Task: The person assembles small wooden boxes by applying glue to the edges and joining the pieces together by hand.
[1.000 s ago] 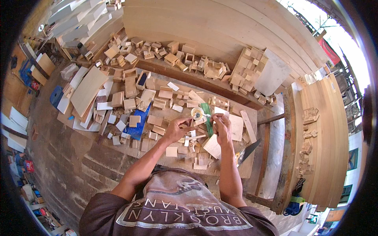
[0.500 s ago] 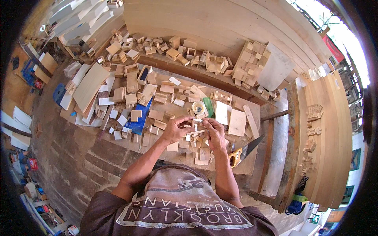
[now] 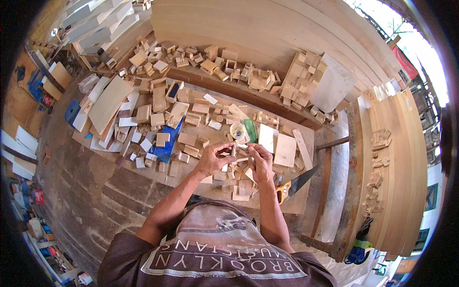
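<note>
Over the middle of the workbench my left hand (image 3: 213, 159) pinches a small wooden piece (image 3: 234, 151) between thumb and fingers. My right hand (image 3: 261, 162) is closed close beside it, thumb against fingertips, on something too small to make out. A whitish bit shows between the two hands. Just beyond the fingertips stands a round pale tub (image 3: 239, 133) with yellowish stuff and a dark spot inside. A green piece (image 3: 250, 130) lies against its right side. Small wooden blocks (image 3: 243, 187) are spread beneath and in front of my hands.
A handsaw (image 3: 301, 181) with a yellow handle lies at the bench's right front. Flat boards (image 3: 285, 149) rest right of the tub. Many wooden pieces and a blue sheet (image 3: 167, 149) cover the left side. Small box-like parts (image 3: 260, 76) line the back ledge.
The wooden piece in my left hand now shows narrower, as if turned. Both hands stay nearly in place, while the bench has shifted slightly left in the view.
</note>
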Demonstrator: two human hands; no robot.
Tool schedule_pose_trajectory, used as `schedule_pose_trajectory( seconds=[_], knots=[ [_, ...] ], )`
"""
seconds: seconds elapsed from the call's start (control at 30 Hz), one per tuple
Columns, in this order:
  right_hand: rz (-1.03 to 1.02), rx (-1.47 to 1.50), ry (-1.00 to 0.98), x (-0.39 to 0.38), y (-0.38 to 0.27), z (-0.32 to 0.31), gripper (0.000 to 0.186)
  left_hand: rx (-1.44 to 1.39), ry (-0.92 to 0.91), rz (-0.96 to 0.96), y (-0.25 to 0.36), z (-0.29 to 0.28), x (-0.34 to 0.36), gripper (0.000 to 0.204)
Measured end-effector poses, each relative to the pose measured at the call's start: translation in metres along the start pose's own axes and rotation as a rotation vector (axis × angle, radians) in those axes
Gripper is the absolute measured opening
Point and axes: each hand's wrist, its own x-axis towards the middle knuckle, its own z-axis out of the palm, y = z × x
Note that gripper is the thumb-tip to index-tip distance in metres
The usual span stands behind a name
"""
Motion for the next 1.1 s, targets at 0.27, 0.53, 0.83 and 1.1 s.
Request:
schedule_pose_trajectory(
  seconds=[0.27, 0.53, 0.83, 1.1],
  knots=[
    [0.068, 0.287, 0.04, -0.005, 0.004, -0.01, 0.018, 0.142, 0.023, 0.106, 0.01, 0.008, -0.002, 0.047],
    [0.026, 0.554, 0.163, -0.002, 0.019, 0.006, 0.02, 0.188, 0.088, 0.221, 0.026, 0.038, -0.014, 0.047],
    [0.021, 0.572, 0.159, -0.009, 0.01, 0.015, 0.026, 0.086, 0.084, 0.177, 0.026, 0.047, -0.02, 0.05],
    [-0.138, 0.52, 0.133, -0.021, 0.006, 0.028, 0.021, -0.109, 0.016, 0.1, 0.029, 0.049, -0.027, 0.051]
  ],
)
